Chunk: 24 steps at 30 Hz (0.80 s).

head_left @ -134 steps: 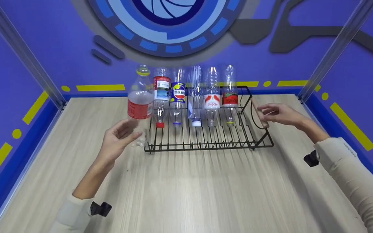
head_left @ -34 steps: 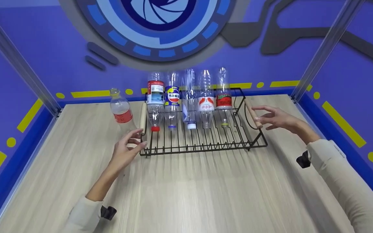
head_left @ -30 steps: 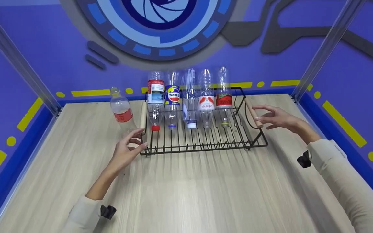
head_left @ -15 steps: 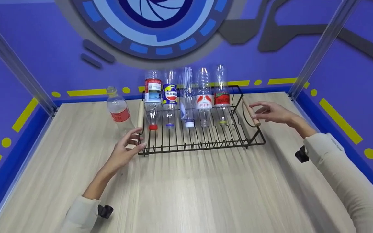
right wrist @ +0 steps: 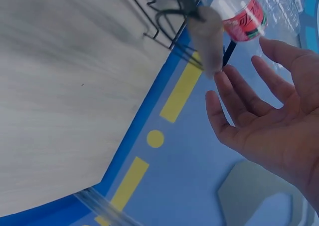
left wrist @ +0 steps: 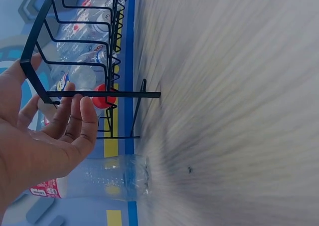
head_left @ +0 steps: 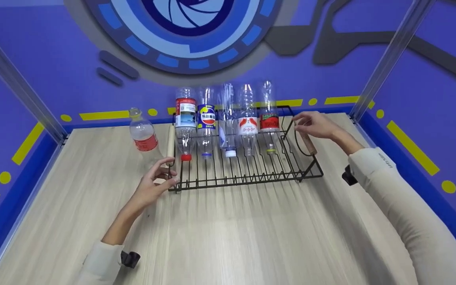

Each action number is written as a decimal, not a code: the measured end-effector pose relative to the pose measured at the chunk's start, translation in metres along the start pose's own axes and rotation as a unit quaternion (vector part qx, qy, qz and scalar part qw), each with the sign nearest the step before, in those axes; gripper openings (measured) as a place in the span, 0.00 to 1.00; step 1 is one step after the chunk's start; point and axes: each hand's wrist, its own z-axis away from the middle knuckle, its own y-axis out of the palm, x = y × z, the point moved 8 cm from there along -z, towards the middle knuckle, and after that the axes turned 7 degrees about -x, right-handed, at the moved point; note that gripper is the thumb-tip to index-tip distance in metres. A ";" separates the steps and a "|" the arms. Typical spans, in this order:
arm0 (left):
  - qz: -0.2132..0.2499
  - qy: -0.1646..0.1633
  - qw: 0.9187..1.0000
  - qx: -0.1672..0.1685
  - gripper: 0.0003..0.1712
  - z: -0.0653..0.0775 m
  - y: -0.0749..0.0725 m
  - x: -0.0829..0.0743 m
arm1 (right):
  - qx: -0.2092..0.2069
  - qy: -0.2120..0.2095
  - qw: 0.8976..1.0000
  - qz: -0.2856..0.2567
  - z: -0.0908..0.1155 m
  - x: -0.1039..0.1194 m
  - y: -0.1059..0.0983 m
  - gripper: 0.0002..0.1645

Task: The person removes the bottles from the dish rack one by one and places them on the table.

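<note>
My left hand (head_left: pixel 149 187) holds the front left corner of a black wire dish rack (head_left: pixel 247 182); the left wrist view shows its fingers curled around the corner bar. Beyond that hand, a clear plastic bottle (head_left: pixel 145 143) with a red label stands upright on the table. My right hand (head_left: pixel 318 126) is at the back end of the right wooden handle (head_left: pixel 308 143). In the right wrist view its fingers are spread and loosely bent, fingertips right by the handle's end. Several empty plastic bottles lean neck-down in the rack, including one with a red cap (head_left: pixel 186 130).
A second wooden handle (head_left: pixel 171 145) sits on the rack's left side. Blue printed panels (head_left: pixel 54 35) wall in the wood-grain table (head_left: pixel 228 237) at the back and sides. The rack stands near the back panel, with table surface before it.
Since the oldest frame, the red-labelled bottle has shifted left, away from the rack, and my left hand has come to the rack's corner. Just now my right hand slid back along the handle.
</note>
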 end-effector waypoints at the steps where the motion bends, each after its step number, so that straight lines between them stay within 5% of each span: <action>1: 0.000 0.001 1.000 0.000 0.33 0.000 0.000 0.000 | 0.001 -0.002 1.000 0.004 -0.003 0.003 0.002 0.24; 11: 0.000 0.005 1.000 0.000 0.33 0.000 0.000 -0.001 | 0.020 0.003 1.000 0.014 -0.021 0.013 0.031 0.29; 16: -0.001 0.010 1.000 0.001 0.34 -0.002 0.001 -0.001 | 0.050 0.044 0.997 -0.030 -0.028 0.007 0.045 0.35; 24: -0.004 0.016 1.000 0.009 0.34 -0.001 -0.002 0.000 | 0.158 0.168 0.959 -0.168 -0.036 -0.002 0.069 0.45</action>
